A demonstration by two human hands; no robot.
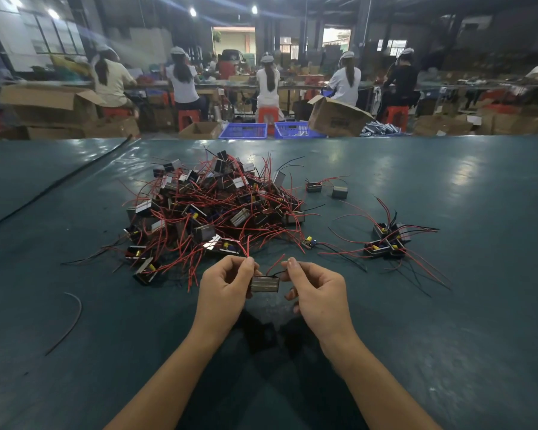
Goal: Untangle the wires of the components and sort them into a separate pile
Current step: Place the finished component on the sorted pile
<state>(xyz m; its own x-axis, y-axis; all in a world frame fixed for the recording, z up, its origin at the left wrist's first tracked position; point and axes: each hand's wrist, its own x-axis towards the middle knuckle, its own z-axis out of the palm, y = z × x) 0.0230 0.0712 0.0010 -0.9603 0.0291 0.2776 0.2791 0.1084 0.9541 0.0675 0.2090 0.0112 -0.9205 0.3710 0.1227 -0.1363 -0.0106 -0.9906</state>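
hands grip one component [264, 283]: left hand [227, 287] apparently pinching red wire [246, 248], right hand [316, 293] too.

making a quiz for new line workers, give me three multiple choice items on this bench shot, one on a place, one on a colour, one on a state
1. Where does the small sorted pile lie relative to the big tangled pile?
A. to its right
B. to its left
C. on top of it

2. What colour are most of the wires?
A. green
B. red
C. white

3. What is the state of the component between the hands?
A. lying on the table
B. buried in the tangle
C. held up by both hands

Answers:
1 A, the small group sits right of the heap.
2 B, red strands dominate both piles.
3 C, the left hand and right hand grip it above the green table.
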